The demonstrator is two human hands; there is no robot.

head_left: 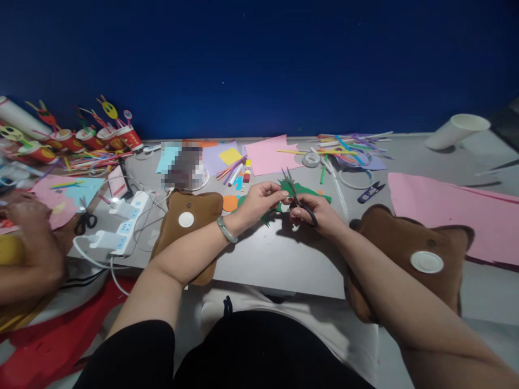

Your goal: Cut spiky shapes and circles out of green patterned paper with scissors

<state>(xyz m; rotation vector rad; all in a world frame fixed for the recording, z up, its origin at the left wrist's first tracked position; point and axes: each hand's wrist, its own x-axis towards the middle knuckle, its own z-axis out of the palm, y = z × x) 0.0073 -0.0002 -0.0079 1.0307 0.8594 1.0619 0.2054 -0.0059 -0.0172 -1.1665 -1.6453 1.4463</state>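
My right hand (314, 212) is closed around dark-handled scissors (292, 186), whose parted blades point up and away from me. Just left of it, my left hand (265, 199) has its fingertips pinched on green paper (265, 218); the exact grip is partly hidden. More green paper (314, 190) with jagged edges lies beneath and behind both hands. An orange paper circle (231, 203) is on the table left of my left hand. A brown cushion (194, 210) bearing a white disc lies under my left forearm, and another brown cushion (405, 259) is by my right forearm.
A power strip (132, 221) with cables and a co-worker's hands (28, 213) are at left. Decorated red cups (128, 138) stand behind. Pink paper (270, 154), a glue stick (247, 170), tape (312, 159), thread snips (371, 192) and a white paper tube (458, 131) lie around.
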